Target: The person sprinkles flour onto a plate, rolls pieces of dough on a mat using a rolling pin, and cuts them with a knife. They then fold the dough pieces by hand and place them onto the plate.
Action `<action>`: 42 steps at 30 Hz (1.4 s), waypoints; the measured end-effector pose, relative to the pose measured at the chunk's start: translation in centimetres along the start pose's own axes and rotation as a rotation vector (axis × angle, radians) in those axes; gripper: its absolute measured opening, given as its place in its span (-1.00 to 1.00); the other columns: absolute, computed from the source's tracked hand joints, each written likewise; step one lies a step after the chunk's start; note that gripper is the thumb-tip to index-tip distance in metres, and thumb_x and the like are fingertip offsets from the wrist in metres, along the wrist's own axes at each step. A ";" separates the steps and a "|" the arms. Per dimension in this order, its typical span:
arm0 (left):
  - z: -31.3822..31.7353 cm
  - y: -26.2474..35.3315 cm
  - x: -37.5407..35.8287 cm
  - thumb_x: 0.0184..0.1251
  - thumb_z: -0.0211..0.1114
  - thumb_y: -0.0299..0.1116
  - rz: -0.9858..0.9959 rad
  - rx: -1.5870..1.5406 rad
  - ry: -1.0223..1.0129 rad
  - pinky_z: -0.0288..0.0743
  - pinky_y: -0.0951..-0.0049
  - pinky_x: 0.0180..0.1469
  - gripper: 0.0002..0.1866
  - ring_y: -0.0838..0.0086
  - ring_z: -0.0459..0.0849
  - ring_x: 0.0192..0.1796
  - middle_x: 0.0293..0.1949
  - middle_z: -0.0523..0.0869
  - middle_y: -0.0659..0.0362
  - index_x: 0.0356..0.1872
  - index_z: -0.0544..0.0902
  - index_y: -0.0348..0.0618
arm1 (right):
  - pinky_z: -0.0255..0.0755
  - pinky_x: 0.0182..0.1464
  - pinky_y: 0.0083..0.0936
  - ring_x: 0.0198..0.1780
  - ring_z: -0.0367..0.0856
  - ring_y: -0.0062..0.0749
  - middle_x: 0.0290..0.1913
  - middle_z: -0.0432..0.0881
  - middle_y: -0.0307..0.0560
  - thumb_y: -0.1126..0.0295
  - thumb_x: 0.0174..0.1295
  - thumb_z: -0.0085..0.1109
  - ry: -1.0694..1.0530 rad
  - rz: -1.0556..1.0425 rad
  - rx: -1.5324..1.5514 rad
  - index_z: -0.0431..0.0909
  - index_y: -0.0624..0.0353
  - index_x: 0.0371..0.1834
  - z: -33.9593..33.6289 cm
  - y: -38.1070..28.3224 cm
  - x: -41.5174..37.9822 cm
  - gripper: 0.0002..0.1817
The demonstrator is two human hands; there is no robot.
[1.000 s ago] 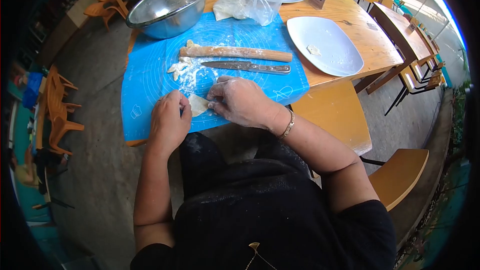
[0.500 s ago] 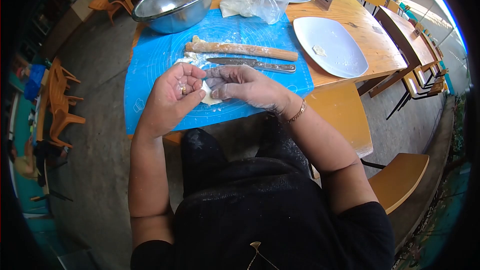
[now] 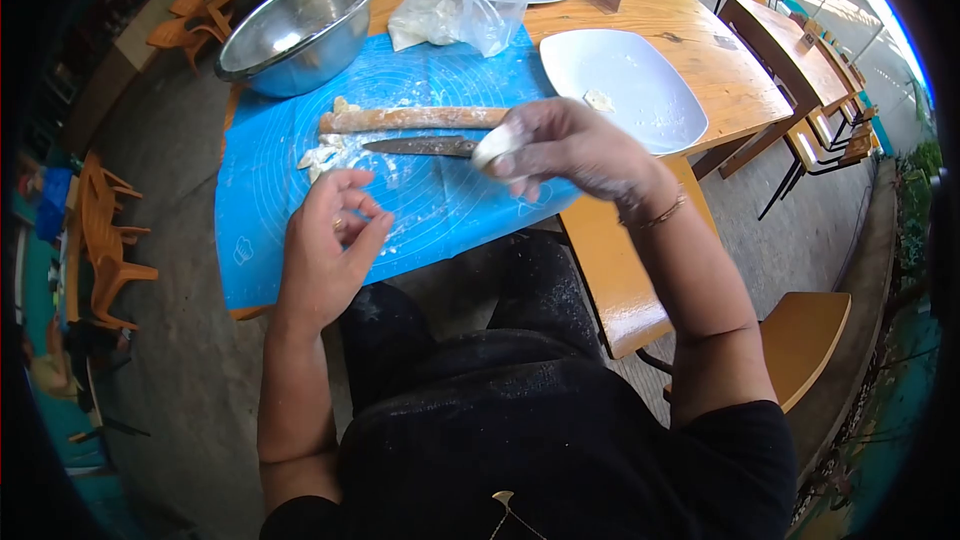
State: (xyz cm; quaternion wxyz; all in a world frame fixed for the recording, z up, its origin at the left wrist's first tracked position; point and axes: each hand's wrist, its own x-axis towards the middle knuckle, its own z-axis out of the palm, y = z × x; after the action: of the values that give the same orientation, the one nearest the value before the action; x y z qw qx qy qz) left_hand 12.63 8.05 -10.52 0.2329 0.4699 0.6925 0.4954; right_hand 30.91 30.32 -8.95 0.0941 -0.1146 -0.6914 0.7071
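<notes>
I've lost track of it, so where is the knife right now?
In the head view the knife lies on the blue mat, just below the rolling pin, its handle end hidden behind the right hand.

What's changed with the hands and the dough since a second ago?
The right hand has lifted the folded dough piece off the blue mat and carried it right, toward the white plate. The left hand has let go and hangs open over the mat. The rolling pin, knife, steel bowl and plastic bag lie as before.
</notes>
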 end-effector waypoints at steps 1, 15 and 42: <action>-0.1 -0.2 -0.5 0.33 0.29 -0.60 0.020 0.068 0.048 0.59 0.50 -0.09 -0.64 0.57 0.64 -0.19 -0.20 0.61 0.14 0.12 0.48 -0.35 | 0.57 -0.40 -0.71 -0.43 0.70 -0.61 -0.37 0.74 -0.16 0.49 0.20 0.40 0.036 -0.032 -0.034 0.67 0.30 -0.18 -2.0 -0.2 -0.4 -0.82; 0.3 -6.7 -1.6 0.35 0.20 -0.55 0.329 0.852 0.429 0.48 0.16 0.00 -0.84 0.05 0.62 -0.07 -0.12 0.62 -0.10 -0.10 0.55 -0.41 | 0.39 -0.43 -0.64 -0.40 0.61 -0.61 -0.39 0.71 -0.18 0.41 0.11 0.43 0.244 0.171 -0.702 0.71 0.25 -0.26 -15.9 -0.6 4.0 -0.82; 0.5 -7.0 -2.0 0.40 0.04 -0.51 0.298 1.010 0.336 0.44 0.09 0.06 -0.77 0.00 0.58 -0.01 -0.07 0.57 -0.19 -0.08 0.57 -0.46 | 0.56 -0.01 -0.55 -0.19 0.67 -0.62 -0.20 0.74 -0.25 0.60 0.16 0.32 0.031 -0.232 -0.579 0.73 0.15 -0.11 -19.8 -3.0 2.9 -0.77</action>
State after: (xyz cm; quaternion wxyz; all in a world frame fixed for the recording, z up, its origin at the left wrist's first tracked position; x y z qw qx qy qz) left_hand 11.04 6.03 -17.31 -0.2077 0.5307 0.7977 0.1974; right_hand 33.83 50.17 -6.41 0.1480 -0.0676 -0.8710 0.4635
